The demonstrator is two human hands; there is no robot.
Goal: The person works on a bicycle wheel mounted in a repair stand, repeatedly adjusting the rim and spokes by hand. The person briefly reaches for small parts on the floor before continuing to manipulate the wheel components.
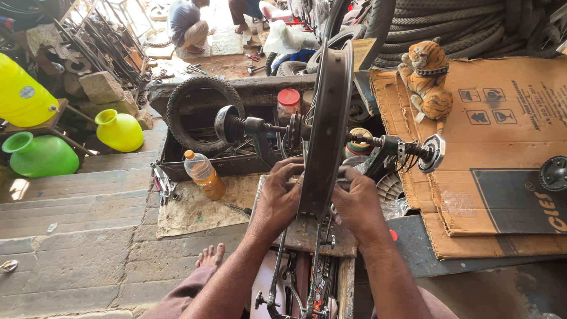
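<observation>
Gripping point: both hands close on the lower part of a dark wheel rim (pixel 328 118), which stands upright on an axle between two stand arms.
Cardboard sheet (pixel 508 153): flattened, lying right of the rim, the largest thing nearby.
Tyre (pixel 204 112): small and black, leaning in a metal tray behind the stand, left of the rim.
Green pot (pixel 40 155): on the stone steps at far left, beside a yellow pot (pixel 119 130).
Toy tiger (pixel 426 75): sitting on the cardboard's upper edge.
Left hand (pixel 279 198): fingers curled around the rim's left edge, holding it.
Right hand (pixel 356 204): fingers bent onto the rim's right edge, touching it; whether they pinch anything smaller cannot be told.
Bottle (pixel 204 174): amber liquid, orange cap, just left of the left hand.
</observation>
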